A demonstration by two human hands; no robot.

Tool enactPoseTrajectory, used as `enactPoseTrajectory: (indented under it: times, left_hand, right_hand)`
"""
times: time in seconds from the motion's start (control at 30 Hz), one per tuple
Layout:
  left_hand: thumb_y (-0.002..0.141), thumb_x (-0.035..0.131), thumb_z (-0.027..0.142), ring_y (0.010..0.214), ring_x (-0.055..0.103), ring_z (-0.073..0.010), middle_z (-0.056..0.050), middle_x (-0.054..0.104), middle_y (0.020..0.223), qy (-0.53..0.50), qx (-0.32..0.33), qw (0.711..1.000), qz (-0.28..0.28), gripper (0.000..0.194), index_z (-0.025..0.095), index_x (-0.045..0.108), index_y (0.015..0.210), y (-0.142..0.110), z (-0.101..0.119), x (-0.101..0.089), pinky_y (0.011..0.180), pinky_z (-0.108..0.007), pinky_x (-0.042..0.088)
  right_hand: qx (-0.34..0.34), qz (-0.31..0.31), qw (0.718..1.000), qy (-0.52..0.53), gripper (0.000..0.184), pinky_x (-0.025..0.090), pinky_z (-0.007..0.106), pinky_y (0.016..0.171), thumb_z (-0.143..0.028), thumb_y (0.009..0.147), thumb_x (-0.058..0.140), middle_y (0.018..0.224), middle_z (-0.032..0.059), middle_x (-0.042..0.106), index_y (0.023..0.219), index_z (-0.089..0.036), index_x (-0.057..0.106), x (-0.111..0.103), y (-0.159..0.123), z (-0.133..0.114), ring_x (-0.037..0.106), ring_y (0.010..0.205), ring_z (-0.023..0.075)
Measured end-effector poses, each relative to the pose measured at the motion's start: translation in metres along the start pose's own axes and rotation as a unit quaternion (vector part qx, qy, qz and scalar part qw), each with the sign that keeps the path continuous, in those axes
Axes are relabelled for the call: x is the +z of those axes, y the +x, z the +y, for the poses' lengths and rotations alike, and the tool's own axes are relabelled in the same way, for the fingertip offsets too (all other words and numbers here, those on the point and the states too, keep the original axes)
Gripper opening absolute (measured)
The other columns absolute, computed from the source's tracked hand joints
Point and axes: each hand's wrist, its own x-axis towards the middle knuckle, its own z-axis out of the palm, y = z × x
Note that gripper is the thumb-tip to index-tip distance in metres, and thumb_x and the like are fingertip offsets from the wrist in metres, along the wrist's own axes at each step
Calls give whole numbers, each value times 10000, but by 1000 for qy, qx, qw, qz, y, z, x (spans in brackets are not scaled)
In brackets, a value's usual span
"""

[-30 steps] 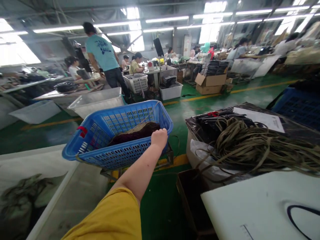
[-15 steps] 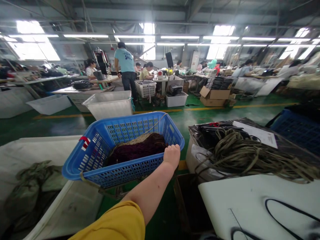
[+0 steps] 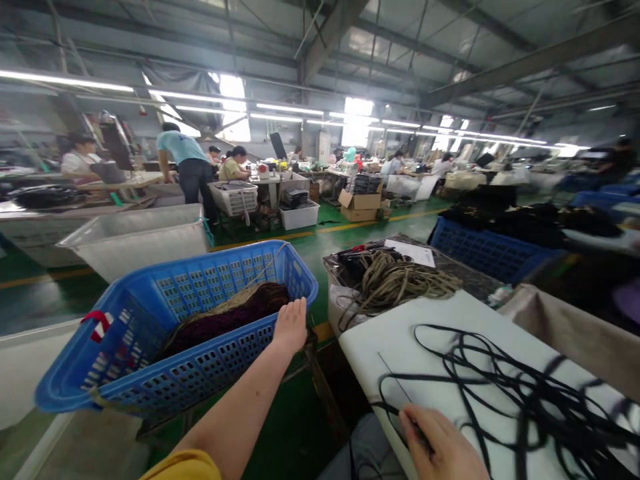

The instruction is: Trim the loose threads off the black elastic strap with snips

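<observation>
My left hand (image 3: 291, 325) grips the near rim of a blue plastic basket (image 3: 200, 357), close to its right corner. Inside the basket lies a long bundle of dark purple and brown cords (image 3: 220, 325). At the bottom right, my right hand (image 3: 443, 443) is closed around something dark, which looks like part of a black strap; its fingers partly hide it. The hand is over the near edge of a white tabletop (image 3: 370, 343). Loose loops of black strap (image 3: 493, 380) spread across that top.
Behind the white top, olive cords (image 3: 400, 283) lie on a wrapped box. A blue crate (image 3: 480, 250) with black material stands to the right. A white bin (image 3: 140, 237) stands beyond the basket. Farther back, a person in light blue (image 3: 183, 150) leans over a table, with others seated.
The view has turned right, so the basket appears farther left and nearer. My right hand and the pile of black strap have come into view. My left hand stays on the rim.
</observation>
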Motion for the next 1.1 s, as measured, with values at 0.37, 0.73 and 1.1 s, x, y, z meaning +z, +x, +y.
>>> enactPoseTrajectory:
  times: [0.37,0.73,1.1]
  left_hand:
    - [1000,471,323,1148,623,-222,-96,667,1208,-398,293,840,-225,281,202,674,1152,-107,88,-60,1017,-325,488]
    - [960,610,462,842,601,-167,-36,651,879,-442,460,597,-486,318,182,752,905,-209,202,-96,777,-248,444]
    - [822,800,404,790,558,-159,-46,580,878,-505,352,461,-639,253,251,820,1022,-232,209,-107,685,-262,407]
  right_hand:
    - [280,-16,912,298,302,409,244,556,-461,856,688,632,-11,595,778,-173,732,-90,-68,-78,529,603,143]
    - [236,1,962,138,137,434,251,636,-216,901,679,766,5,612,794,-237,762,-160,-145,-115,595,750,159]
    - [418,311,853,27,262,436,285,590,-445,904,616,741,20,627,914,-198,704,-176,-231,-83,556,651,177]
